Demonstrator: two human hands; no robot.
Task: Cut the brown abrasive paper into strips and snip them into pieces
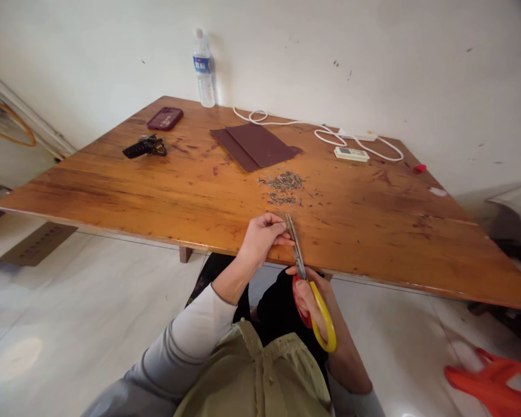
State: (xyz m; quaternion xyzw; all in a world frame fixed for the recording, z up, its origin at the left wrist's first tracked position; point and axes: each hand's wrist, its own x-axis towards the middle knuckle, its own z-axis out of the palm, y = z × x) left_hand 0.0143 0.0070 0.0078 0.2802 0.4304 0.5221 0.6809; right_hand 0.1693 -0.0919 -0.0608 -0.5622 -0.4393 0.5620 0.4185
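My right hand (309,301) grips scissors (306,284) with a yellow and a red handle, blades pointing away over the near edge of the wooden table (156,197). My left hand (263,237) is closed in a pinch at the blade tips, holding something thin and small that I cannot make out. Beyond the blades lies a small pile of grey-green snippets (284,185) on the tabletop.
Dark maroon sheets (254,145) lie further back. A water bottle (204,69), a maroon phone (165,118), a black tool (144,147), a white cable with power strip (351,139) and a small white device (351,153) sit near the wall. An orange object (495,376) lies on the floor.
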